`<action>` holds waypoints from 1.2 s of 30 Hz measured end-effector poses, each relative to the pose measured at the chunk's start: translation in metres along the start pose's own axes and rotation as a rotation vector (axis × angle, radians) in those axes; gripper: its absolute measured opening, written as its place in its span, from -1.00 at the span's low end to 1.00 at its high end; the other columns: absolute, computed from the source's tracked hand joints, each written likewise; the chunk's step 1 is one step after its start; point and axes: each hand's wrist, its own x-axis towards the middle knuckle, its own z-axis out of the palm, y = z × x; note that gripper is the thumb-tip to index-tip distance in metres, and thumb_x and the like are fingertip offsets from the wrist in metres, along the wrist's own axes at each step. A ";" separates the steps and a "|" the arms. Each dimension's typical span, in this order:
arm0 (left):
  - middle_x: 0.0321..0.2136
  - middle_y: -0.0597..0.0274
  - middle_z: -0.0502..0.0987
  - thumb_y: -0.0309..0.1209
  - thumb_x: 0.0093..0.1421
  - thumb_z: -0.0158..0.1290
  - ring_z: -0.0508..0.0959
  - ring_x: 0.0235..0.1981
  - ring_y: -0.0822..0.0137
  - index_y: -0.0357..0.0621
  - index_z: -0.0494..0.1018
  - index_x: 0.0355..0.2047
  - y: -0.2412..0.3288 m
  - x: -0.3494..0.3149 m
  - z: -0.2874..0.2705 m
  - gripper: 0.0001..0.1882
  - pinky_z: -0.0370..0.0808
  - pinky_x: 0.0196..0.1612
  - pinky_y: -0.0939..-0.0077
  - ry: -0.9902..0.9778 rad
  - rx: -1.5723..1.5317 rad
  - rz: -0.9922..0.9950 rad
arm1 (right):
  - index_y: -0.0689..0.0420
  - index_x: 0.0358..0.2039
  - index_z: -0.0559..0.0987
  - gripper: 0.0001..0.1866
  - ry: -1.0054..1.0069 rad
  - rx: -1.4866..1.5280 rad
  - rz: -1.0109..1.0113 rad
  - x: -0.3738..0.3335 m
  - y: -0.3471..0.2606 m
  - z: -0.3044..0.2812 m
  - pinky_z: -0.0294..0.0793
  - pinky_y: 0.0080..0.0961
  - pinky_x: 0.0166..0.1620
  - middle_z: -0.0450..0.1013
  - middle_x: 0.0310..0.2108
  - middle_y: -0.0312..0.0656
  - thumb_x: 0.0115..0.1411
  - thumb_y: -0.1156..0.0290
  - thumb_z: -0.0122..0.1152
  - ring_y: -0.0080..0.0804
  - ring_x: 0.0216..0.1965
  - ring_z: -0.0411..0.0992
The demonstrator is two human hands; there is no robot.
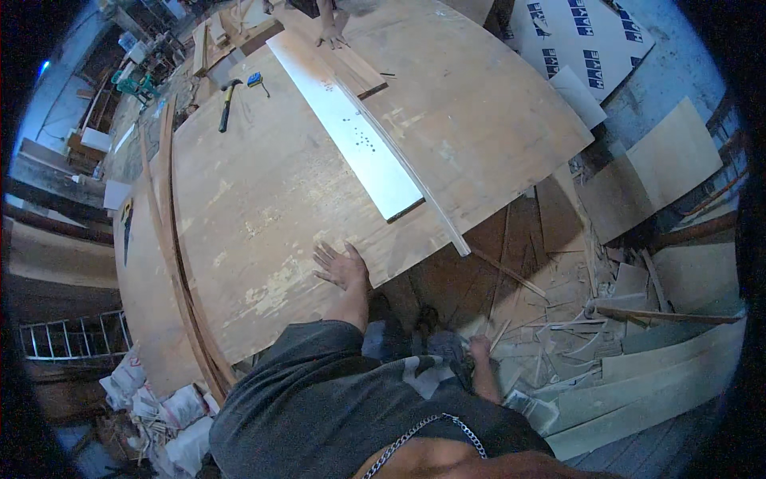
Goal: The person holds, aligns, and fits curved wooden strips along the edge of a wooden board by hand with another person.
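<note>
My left hand [341,267] lies palm down on the large plywood sheet [263,199], its fingers spread and holding nothing. My right hand [480,348] hangs low beside my leg, off the sheet's edge; its fingers are too small and hidden to read. Ahead of my left hand lies a long white board [359,152] with dark specks on its face. A thin wooden strip [443,215] runs along its right side, sticking out past the near edge. At the far end, another person's hand [331,36] rests on a brown wood board [359,70].
A hammer [227,104] and a blue tape measure [254,80] lie on the sheet's far left. Long wood strips [171,215] cross its left side, near a handsaw [127,223]. Wood offcuts [574,343] litter the floor at right. White sacks [183,405] sit lower left.
</note>
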 end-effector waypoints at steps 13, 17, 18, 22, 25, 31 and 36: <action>0.18 0.12 -0.12 0.00 0.13 -0.37 -0.18 0.21 0.21 -0.10 -0.10 0.14 -0.006 0.004 -0.014 -0.35 -0.38 0.16 0.04 -0.018 0.017 -0.037 | 0.20 -0.41 0.38 -0.83 0.034 0.407 0.265 0.024 0.034 0.030 0.38 -0.03 -0.40 0.35 -0.47 -0.05 -0.02 0.40 0.05 -0.16 -0.50 0.35; 0.18 0.12 -0.12 0.00 0.14 -0.36 -0.18 0.21 0.21 -0.10 -0.09 0.14 -0.001 0.001 -0.007 -0.35 -0.37 0.16 0.04 -0.015 0.011 -0.017 | 0.23 -0.43 0.42 -0.81 0.109 0.291 0.157 0.019 0.035 0.027 0.41 -0.23 -0.44 0.35 -0.52 -0.10 -0.06 0.40 0.05 -0.26 -0.53 0.37; 0.18 0.12 -0.12 0.00 0.14 -0.36 -0.18 0.21 0.21 -0.10 -0.09 0.14 -0.005 0.002 -0.005 -0.35 -0.37 0.16 0.04 -0.011 0.014 -0.020 | 0.23 -0.43 0.42 -0.82 0.086 0.295 0.167 0.005 0.015 0.018 0.42 -0.28 -0.47 0.36 -0.55 -0.11 -0.06 0.41 0.05 -0.28 -0.57 0.37; 0.18 0.12 -0.13 0.01 0.14 -0.37 -0.18 0.21 0.22 -0.10 -0.09 0.14 -0.021 0.009 -0.010 -0.35 -0.37 0.16 0.04 0.014 0.021 -0.075 | 0.23 -0.44 0.43 -0.82 -0.009 0.277 0.143 -0.039 -0.059 -0.005 0.44 -0.43 -0.55 0.36 -0.63 -0.15 -0.08 0.43 0.03 -0.33 -0.67 0.38; 0.18 0.13 -0.14 0.01 0.14 -0.37 -0.18 0.21 0.22 -0.10 -0.09 0.14 -0.005 0.003 -0.008 -0.35 -0.36 0.16 0.04 -0.005 0.010 -0.036 | 0.21 -0.43 0.45 -0.83 0.117 0.332 0.201 -0.032 -0.040 -0.001 0.39 -0.45 -0.66 0.35 -0.69 -0.16 -0.08 0.44 0.02 -0.32 -0.74 0.36; 0.18 0.14 -0.15 0.01 0.14 -0.38 -0.18 0.21 0.21 -0.10 -0.11 0.15 -0.009 0.005 -0.009 -0.35 -0.37 0.16 0.03 -0.017 0.033 -0.040 | 0.19 -0.51 0.45 -0.88 0.151 0.331 0.198 -0.035 -0.047 0.001 0.37 -0.44 -0.67 0.37 -0.66 -0.13 -0.07 0.42 0.06 -0.34 -0.72 0.36; 0.18 0.13 -0.15 0.01 0.14 -0.38 -0.18 0.21 0.19 -0.11 -0.11 0.15 -0.005 0.004 -0.011 -0.34 -0.37 0.16 0.03 -0.046 0.022 -0.039 | 0.16 -0.46 0.45 -0.84 0.105 0.167 0.150 -0.036 -0.048 -0.004 0.33 -0.47 -0.68 0.35 -0.71 -0.21 -0.03 0.35 0.14 -0.45 -0.71 0.32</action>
